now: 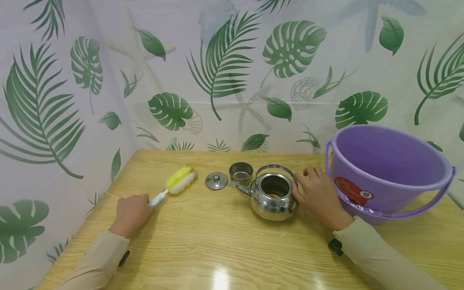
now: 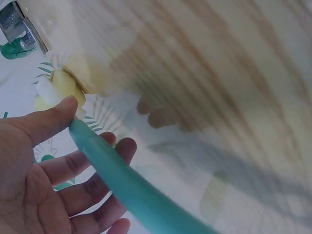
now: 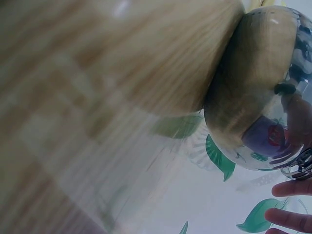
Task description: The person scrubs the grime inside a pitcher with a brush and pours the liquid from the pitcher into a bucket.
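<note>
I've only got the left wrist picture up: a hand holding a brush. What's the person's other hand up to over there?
Observer: The right hand is at the side of a shiny metal kettle.
Visitor: A kettle, really? I can't see one at all. Does it have its cover on?
Observer: No, the kettle is open at the top.
</note>
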A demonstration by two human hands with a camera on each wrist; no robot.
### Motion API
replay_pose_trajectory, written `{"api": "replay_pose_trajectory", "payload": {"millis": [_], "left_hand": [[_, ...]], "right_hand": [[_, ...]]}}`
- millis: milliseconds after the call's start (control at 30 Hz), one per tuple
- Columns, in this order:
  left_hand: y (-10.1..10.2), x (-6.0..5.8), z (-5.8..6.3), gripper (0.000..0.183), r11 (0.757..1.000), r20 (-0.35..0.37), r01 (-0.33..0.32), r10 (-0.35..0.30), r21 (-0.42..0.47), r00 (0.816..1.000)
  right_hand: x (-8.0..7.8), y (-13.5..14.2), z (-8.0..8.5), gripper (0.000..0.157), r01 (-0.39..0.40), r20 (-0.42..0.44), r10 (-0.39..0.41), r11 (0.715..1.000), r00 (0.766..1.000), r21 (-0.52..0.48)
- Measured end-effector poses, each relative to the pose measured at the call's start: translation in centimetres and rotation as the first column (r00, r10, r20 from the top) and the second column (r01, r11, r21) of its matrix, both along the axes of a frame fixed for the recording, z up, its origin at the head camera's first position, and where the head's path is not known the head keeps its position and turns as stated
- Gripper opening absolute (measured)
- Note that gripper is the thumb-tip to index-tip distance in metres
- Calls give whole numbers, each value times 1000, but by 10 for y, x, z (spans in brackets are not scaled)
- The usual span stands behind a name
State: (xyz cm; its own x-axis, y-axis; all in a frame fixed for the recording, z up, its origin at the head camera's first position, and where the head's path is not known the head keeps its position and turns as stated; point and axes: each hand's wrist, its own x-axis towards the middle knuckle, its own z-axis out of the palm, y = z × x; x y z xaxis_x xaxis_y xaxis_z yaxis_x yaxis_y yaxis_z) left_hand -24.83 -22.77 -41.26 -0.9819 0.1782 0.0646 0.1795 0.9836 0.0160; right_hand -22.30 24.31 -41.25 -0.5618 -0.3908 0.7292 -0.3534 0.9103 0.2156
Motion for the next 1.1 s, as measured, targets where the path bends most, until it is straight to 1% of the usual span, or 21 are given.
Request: {"api": "replay_pose_trajectory", "payload": {"millis": [167, 400, 767, 833, 933, 1000, 1100], "left_hand": [[0, 0, -3, 41, 1000, 22, -7, 8, -9, 1000], [2, 4, 0, 40, 1000, 38, 3, -3, 2, 999], [3, 7, 2, 38, 1000, 20, 16, -16, -17, 1000], [3, 7, 2, 39, 1000, 2, 9, -9, -30, 1000], [4, 7, 1, 42, 999, -47, -4, 3, -39, 999], [6, 6, 1, 43, 1000, -89, -8, 6, -23, 996], [11, 5, 1, 44, 1000, -150, 1, 2, 24, 989]], "right_hand": [[0, 0, 0, 21, -2, -1, 2, 1000, 1000, -3], [0, 0, -1, 21, -3, -4, 3, 1000, 1000, -1], [0, 0, 0, 21, -7, -2, 7, 1000, 1000, -2], [0, 0, 0, 21, -7, -1, 7, 1000, 1000, -2], [0, 0, 0, 21, -8, 2, 8, 1000, 1000, -3], [0, 0, 0, 21, -7, 3, 7, 1000, 1000, -4], [0, 0, 0, 21, -5, 5, 5, 1000, 1000, -5]]}}
